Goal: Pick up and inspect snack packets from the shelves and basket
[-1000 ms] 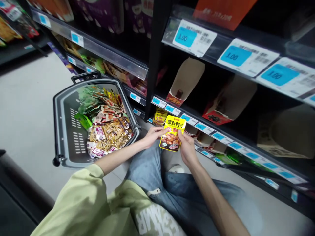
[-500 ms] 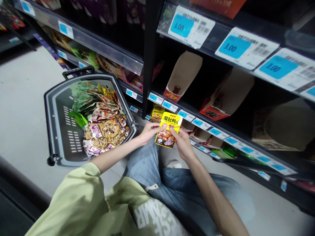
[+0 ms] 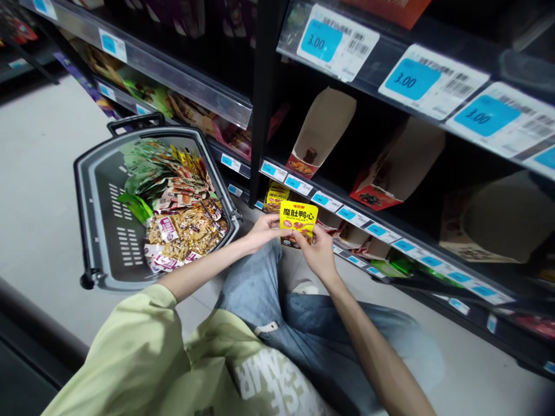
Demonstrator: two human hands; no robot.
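Observation:
A yellow snack packet [image 3: 298,214] printed "DUCK HEART" is held up in front of the low shelves. My left hand [image 3: 265,232] pinches its left side, and my right hand [image 3: 317,247] grips its right side, with the thumbs over the front. The packet's lower part is partly hidden by my fingers. Just behind it, similar yellow packets [image 3: 276,195] stand on the bottom shelf. To the left, a grey shopping basket [image 3: 102,242] on the floor holds many snack packets, among them clear bags of brown snacks [image 3: 191,225] and green packets [image 3: 147,167].
Dark shelving [image 3: 266,110] with price tags stands in front and to the right. Open cardboard display boxes [image 3: 332,124] sit on the middle shelf. A green packet [image 3: 390,266] lies on the bottom shelf at right. My bent legs [image 3: 255,283] are below my hands.
The packet has tilted and sits slightly lower at its top edge, with less of its lower front showing. Both hands still hold it and have shifted a little. The view moved slightly.

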